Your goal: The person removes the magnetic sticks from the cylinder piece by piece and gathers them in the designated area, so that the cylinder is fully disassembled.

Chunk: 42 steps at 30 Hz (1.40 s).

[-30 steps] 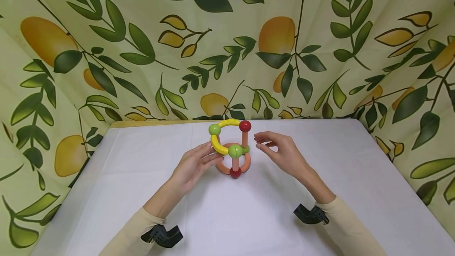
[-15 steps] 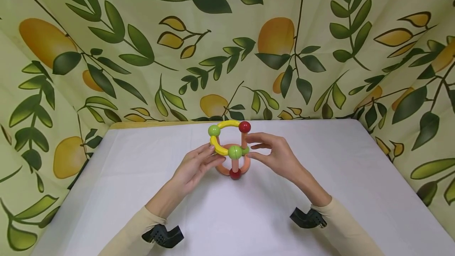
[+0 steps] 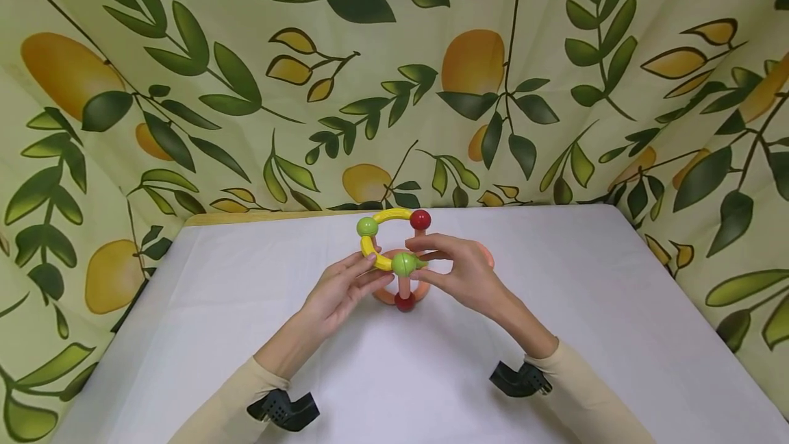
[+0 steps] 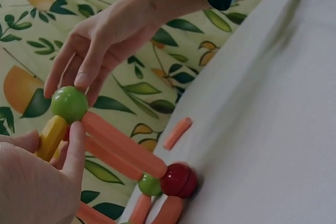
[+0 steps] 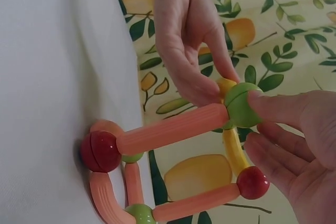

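Observation:
A toy frame of magnetic sticks and balls stands on the white-covered table, with coral uprights (image 5: 173, 129) below and yellow curved sticks (image 3: 394, 215) above. My left hand (image 3: 342, 286) pinches the front yellow curved stick (image 4: 51, 139) from the left. On the right, my right hand (image 3: 465, 269) has its thumb and fingertips at the green ball (image 3: 404, 264) on the frame's front top. Another green ball (image 3: 367, 227) and a red ball (image 3: 420, 219) join the top ring. A dark red ball (image 3: 405, 302) sits at the front foot. My right hand hides part of the far side.
A loose coral curved stick (image 3: 487, 253) lies on the table behind my right hand. The white cloth (image 3: 394, 375) spreads around the frame. A leaf-and-fruit patterned curtain (image 3: 394, 122) hangs at the back and sides.
My right hand has moved left, from beside the frame to the front top green ball. The loose coral stick now shows behind it. My left hand stays at the yellow stick.

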{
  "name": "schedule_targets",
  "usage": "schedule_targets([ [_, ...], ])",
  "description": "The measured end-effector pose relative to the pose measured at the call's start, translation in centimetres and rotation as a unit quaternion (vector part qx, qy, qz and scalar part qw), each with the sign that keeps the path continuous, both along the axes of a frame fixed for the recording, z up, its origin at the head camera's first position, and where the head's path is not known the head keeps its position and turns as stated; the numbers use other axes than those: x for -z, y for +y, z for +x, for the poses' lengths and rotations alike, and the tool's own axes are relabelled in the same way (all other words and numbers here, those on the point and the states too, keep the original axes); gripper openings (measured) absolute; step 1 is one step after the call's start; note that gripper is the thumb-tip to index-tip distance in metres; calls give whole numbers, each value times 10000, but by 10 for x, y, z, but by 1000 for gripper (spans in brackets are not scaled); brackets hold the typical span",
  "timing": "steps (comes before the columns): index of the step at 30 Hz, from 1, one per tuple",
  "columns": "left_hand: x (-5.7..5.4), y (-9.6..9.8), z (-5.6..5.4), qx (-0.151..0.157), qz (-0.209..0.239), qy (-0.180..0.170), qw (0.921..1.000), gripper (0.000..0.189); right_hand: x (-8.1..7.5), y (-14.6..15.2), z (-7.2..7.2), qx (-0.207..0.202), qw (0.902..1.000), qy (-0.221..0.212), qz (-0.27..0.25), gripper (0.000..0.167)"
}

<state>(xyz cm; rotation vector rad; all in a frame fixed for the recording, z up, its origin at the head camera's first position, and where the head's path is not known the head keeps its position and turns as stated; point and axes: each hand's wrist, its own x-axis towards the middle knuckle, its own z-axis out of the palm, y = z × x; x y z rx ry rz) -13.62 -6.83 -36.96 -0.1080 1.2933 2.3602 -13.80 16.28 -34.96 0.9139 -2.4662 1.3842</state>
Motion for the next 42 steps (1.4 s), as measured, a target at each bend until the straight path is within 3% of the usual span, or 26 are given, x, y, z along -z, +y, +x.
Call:
schedule_targets([
  [12, 0, 4, -1, -62, -228, 120, 9996, 46, 5, -10, -3, -478, 9987, 126, 98, 50],
  [31, 3, 6, -2, -512, -461, 119, 9976, 42, 5, -14, -3, -293, 9995, 124, 77, 44],
  [42, 1, 7, -1, -552, -632, 167, 9963, 40, 6, -13, -2, -35, 9991, -400, -161, 42],
])
